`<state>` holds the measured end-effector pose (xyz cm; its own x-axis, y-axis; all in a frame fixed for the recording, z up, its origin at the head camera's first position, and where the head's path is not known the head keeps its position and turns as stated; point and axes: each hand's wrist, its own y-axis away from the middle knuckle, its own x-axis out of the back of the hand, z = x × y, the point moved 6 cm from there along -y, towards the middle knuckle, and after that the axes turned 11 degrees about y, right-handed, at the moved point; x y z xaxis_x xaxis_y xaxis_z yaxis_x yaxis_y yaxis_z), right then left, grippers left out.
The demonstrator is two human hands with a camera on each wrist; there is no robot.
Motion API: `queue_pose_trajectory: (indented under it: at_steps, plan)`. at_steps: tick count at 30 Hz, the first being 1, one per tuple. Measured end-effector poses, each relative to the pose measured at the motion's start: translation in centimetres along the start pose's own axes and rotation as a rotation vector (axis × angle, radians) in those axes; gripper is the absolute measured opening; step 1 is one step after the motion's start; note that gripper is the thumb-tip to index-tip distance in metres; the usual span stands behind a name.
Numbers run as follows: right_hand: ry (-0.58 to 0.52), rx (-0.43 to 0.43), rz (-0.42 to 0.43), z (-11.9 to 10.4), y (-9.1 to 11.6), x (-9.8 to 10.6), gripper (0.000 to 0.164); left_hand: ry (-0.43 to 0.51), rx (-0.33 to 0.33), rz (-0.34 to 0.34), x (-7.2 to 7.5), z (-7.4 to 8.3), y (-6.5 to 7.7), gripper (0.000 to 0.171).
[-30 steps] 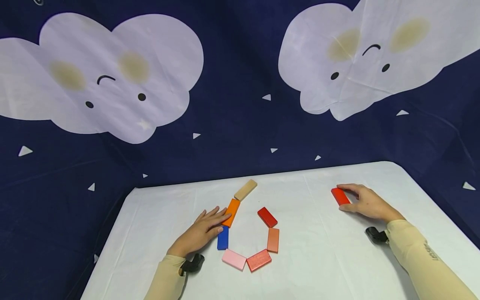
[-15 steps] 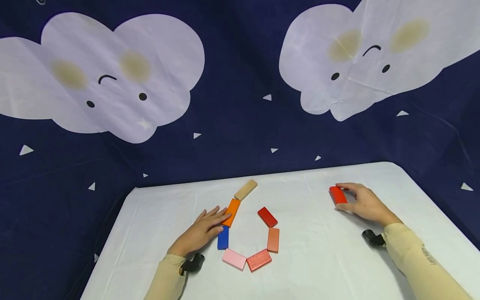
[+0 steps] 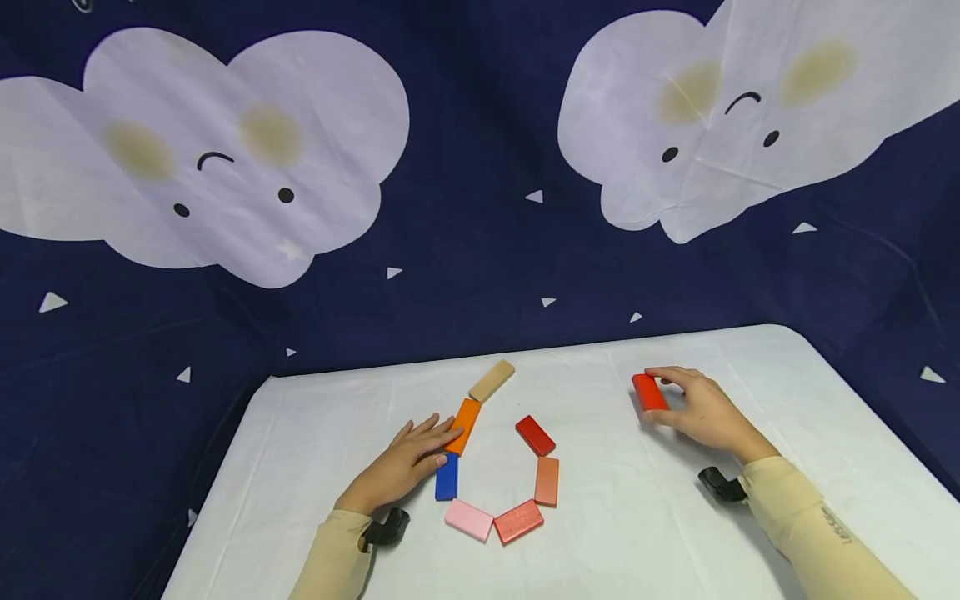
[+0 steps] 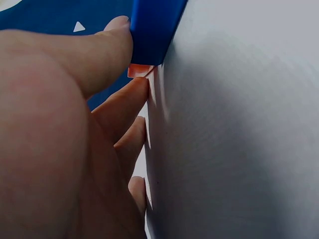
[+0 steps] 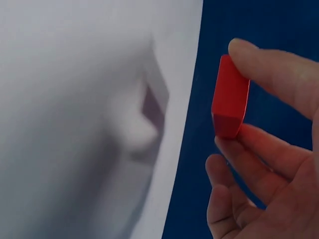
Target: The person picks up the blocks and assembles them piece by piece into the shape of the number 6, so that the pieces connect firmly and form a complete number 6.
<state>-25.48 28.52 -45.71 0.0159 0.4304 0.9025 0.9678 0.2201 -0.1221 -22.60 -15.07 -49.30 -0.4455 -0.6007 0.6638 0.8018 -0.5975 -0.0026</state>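
Observation:
My right hand pinches a bright red block by its two ends, thumb on one and fingers on the other. In the right wrist view the red block hangs clear of the tabletop, its shadow falling apart from it. On the other side, my left hand lies with fingers spread and fairly straight. Its index fingertip rests at an orange block, and the thumb touches a blue block. The left wrist view shows that thumb against the side of the blue block.
An open-topped ring of flat blocks continues through a pink block, a coral-red one, a salmon one and a dark red one. A natural wood block extends from the orange one. All lie on a white-covered table.
My right hand has moved left across the table, carrying the red block closer to the ring. The left hand and the laid blocks have stayed in place.

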Motion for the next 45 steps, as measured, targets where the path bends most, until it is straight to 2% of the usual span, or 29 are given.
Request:
queue_pose_trajectory:
  at_steps: [13, 33, 45]
  plan:
    - [0.013, 0.049, 0.056, -4.3, -0.1, -0.6, 0.066, 0.004, 0.002, 0.003, 0.0, -0.1, 0.0, 0.046]
    - [-0.034, 0.045, 0.074, -7.7, 0.1, -2.2, 0.065, 0.001, 0.007, 0.003, -0.1, -0.1, 0.0, 0.045]
    - [-0.069, 0.076, 0.073, -10.6, -0.3, -3.4, 0.066, -0.004, 0.000, 0.009, -0.1, -0.1, 0.0, 0.045]
